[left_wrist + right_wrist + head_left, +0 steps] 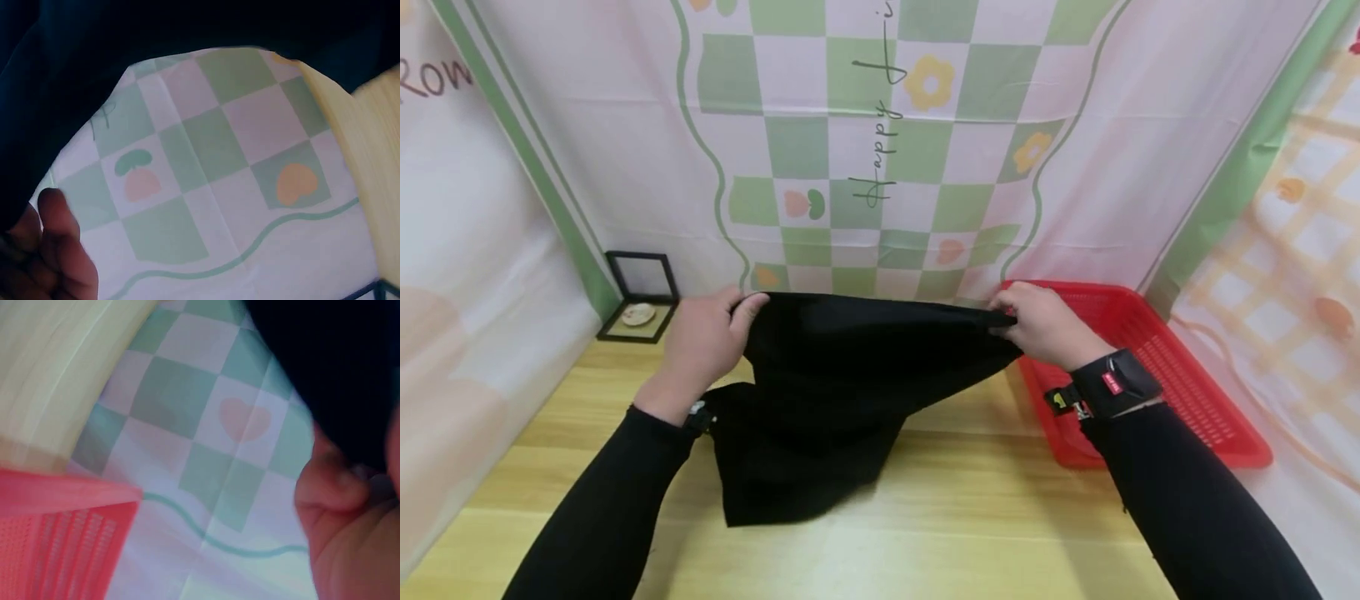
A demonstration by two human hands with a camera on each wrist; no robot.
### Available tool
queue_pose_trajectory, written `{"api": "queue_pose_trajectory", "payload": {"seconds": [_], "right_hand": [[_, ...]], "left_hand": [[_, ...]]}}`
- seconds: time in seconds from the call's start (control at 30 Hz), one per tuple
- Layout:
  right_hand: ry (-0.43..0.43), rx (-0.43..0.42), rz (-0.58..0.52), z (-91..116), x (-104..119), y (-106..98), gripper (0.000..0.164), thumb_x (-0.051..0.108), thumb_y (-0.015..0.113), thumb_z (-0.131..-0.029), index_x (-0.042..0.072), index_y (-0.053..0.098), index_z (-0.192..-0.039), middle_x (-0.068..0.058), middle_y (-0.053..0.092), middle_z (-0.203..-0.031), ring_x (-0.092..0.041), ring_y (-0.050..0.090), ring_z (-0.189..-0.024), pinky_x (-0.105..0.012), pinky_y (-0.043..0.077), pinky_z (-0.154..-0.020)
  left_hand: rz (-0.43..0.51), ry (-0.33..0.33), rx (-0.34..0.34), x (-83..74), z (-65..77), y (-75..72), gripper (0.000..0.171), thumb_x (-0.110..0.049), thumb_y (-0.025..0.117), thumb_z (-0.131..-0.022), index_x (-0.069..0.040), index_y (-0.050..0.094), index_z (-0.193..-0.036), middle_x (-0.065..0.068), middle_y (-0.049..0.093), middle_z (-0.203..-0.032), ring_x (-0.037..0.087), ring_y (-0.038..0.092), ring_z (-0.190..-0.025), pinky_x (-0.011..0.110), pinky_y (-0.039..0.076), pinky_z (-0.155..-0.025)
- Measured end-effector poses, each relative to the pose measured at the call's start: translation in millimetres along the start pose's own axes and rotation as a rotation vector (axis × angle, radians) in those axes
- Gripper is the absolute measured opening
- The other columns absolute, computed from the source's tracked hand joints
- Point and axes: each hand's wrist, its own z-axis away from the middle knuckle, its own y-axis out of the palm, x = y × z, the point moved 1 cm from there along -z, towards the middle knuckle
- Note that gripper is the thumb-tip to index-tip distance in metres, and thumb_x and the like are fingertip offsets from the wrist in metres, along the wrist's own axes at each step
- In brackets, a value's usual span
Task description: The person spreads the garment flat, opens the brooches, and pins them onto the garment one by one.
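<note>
A black cloth (827,392), perhaps a garment, is stretched between both hands above the wooden table; its exact kind is not clear. My left hand (707,337) pinches its upper left corner, thumb on top. The upper right corner is gripped by my right hand (1045,321), close to the red basket's near-left side. Below the taut top edge the fabric hangs in folds, with a lower part spreading to the left. In the left wrist view, dark cloth (187,25) fills the top, and curled fingers (65,244) show at lower left. The right wrist view has fingers (331,487) closed on the cloth.
A red plastic basket (1247,442) with perforated walls stands at the right. At the back left is a small black-framed box (632,337) with its lid raised and a round pale item (638,314) inside. Printed curtains (880,150) enclose the wooden table (955,517).
</note>
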Motion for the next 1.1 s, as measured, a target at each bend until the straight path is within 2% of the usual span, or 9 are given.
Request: {"api": "queue_pose_trajectory", "payload": {"seconds": [0.13, 0.23, 0.33, 0.53, 0.73, 0.83, 0.9, 1.0, 1.1], "right_hand": [[0.103, 0.024, -0.036, 6.9, -5.8, -2.0, 0.027, -0.010, 0.058, -0.085, 0.001, 0.067, -0.108, -0.016, 0.065, -0.102, -0.033, 0.059, -0.092, -0.053, 0.050, -0.084], [0.226, 0.002, -0.188, 8.9, -6.8, -5.3, 0.027, -0.005, 0.053, -0.092, 0.003, 0.066, -0.115, -0.017, 0.065, -0.107, -0.033, 0.057, -0.094, -0.049, 0.048, -0.082], [0.345, -0.023, -0.390, 8.7, -6.8, -9.6, 0.025, 0.003, 0.052, -0.099, 0.003, 0.062, -0.122, -0.016, 0.061, -0.115, -0.029, 0.055, -0.094, -0.040, 0.047, -0.076], [0.525, -0.102, -0.664, 8.4, -10.5, -17.1, 0.028, 0.012, 0.050, -0.104, 0.003, 0.057, -0.129, -0.019, 0.058, -0.116, -0.026, 0.055, -0.071, -0.032, 0.040, -0.046], [0.438, -0.283, -0.328, 5.1, -15.8, -14.8, 0.035, -0.003, 0.038, -0.093, -0.002, 0.062, -0.118, -0.023, 0.062, -0.109, -0.038, 0.057, -0.089, -0.045, 0.049, -0.075], [0.407, -0.316, -0.169, 3.6, -18.7, -16.1, 0.024, 0.002, 0.037, -0.095, -0.004, 0.060, -0.102, -0.024, 0.061, -0.091, -0.042, 0.054, -0.083, -0.052, 0.044, -0.075], [0.411, -0.289, -0.177, 3.9, -20.0, -17.9, 0.024, 0.007, 0.037, -0.098, -0.003, 0.059, -0.096, -0.022, 0.060, -0.086, -0.039, 0.055, -0.078, -0.049, 0.043, -0.072], [0.468, -0.201, -0.383, 5.8, -21.8, -20.2, 0.026, 0.013, 0.038, -0.103, -0.002, 0.059, -0.103, -0.019, 0.059, -0.091, -0.033, 0.055, -0.071, -0.042, 0.046, -0.065], [0.607, -0.136, -0.786, 8.3, -21.9, -22.2, 0.023, 0.013, 0.041, -0.104, 0.001, 0.057, -0.115, -0.011, 0.057, -0.094, -0.024, 0.052, -0.062, -0.031, 0.045, -0.055]], "left_hand": [[0.216, -0.018, -0.006, 3.0, -0.8, -1.6, 0.054, -0.039, 0.052, -0.104, -0.012, 0.031, -0.063, 0.004, 0.025, -0.058, 0.023, 0.025, -0.048, 0.035, 0.024, -0.053], [0.394, -0.082, 0.027, 2.3, -0.4, -5.3, 0.055, -0.043, 0.050, -0.104, -0.011, 0.031, -0.064, 0.006, 0.024, -0.058, 0.024, 0.023, -0.048, 0.035, 0.023, -0.050], [0.466, -0.118, 0.026, 1.5, 0.5, -10.1, 0.054, -0.040, 0.051, -0.105, -0.010, 0.032, -0.064, 0.007, 0.025, -0.057, 0.024, 0.023, -0.047, 0.035, 0.023, -0.047], [0.411, -0.063, 0.085, 5.7, 2.4, -12.4, 0.046, -0.035, 0.054, -0.104, -0.011, 0.040, -0.067, 0.006, 0.030, -0.059, 0.022, 0.028, -0.049, 0.033, 0.027, -0.049], [0.216, 0.028, 0.212, 22.0, 7.7, -13.3, 0.032, -0.040, 0.070, -0.094, -0.017, 0.057, -0.076, -0.001, 0.041, -0.061, 0.016, 0.038, -0.051, 0.032, 0.035, -0.055], [0.090, 0.070, 0.329, 26.6, 9.4, -16.6, 0.037, -0.037, 0.076, -0.090, -0.016, 0.050, -0.074, -0.003, 0.036, -0.062, 0.014, 0.038, -0.053, 0.033, 0.036, -0.057], [0.034, 0.055, 0.395, 27.2, 9.6, -18.9, 0.039, -0.035, 0.073, -0.093, -0.015, 0.045, -0.074, -0.003, 0.033, -0.063, 0.014, 0.037, -0.055, 0.034, 0.035, -0.058], [0.074, 0.011, 0.408, 28.8, 9.8, -19.4, 0.032, -0.027, 0.064, -0.100, -0.015, 0.046, -0.076, -0.002, 0.036, -0.065, 0.017, 0.040, -0.058, 0.036, 0.036, -0.061], [0.182, -0.032, 0.447, 30.0, 12.6, -18.9, 0.024, -0.031, 0.054, -0.105, -0.017, 0.052, -0.085, 0.001, 0.043, -0.070, 0.020, 0.046, -0.066, 0.039, 0.039, -0.065]]}}
